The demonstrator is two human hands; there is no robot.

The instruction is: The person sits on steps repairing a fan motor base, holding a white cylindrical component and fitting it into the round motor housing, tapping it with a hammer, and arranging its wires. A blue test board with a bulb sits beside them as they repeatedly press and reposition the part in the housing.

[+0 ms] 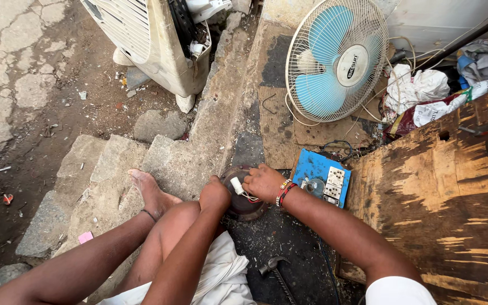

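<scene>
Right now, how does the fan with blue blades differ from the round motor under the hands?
The fan is complete, with a white wire guard and pale blue blades; the motor is bare, dark and rusty. The fan leans upright, untouched; the motor lies flat, with the left hand and right hand on it. Both are round.

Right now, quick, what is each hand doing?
Left hand: fist closed, resting on the round motor; what it grips cannot be told.
Right hand: fingers closed on a small white part with thin wires.
</scene>
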